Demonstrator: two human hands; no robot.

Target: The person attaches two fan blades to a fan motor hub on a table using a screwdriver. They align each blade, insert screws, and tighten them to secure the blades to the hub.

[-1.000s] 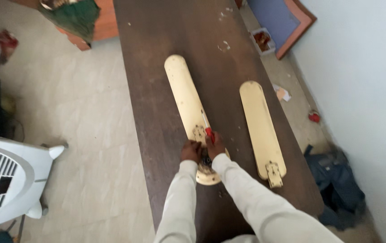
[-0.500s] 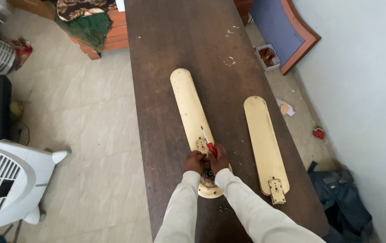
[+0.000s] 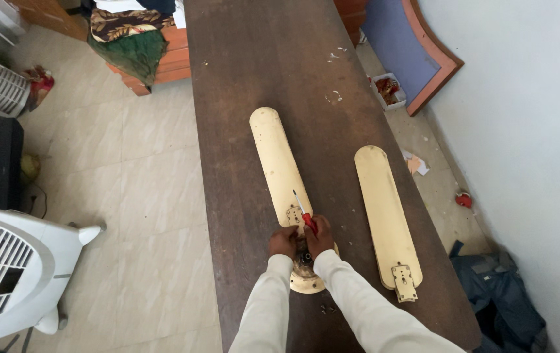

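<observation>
Both hands (image 3: 301, 240) apparently grip the hub; screwdriver (image 3: 305, 215) juts above fingers.

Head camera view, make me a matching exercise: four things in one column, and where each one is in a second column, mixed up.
Things:
1. red-handled screwdriver
2. cream fan blade with a bare metal bracket
3. white air cooler
4. small scattered screws

Places:
A. on the tiled floor, left of the dark wooden table
B. in the right hand
C. flat on the table, right of both hands
D. on the table between the sleeves, nearer the camera than the round fan hub

Pairs: 1-B, 2-C, 3-A, 4-D
</observation>
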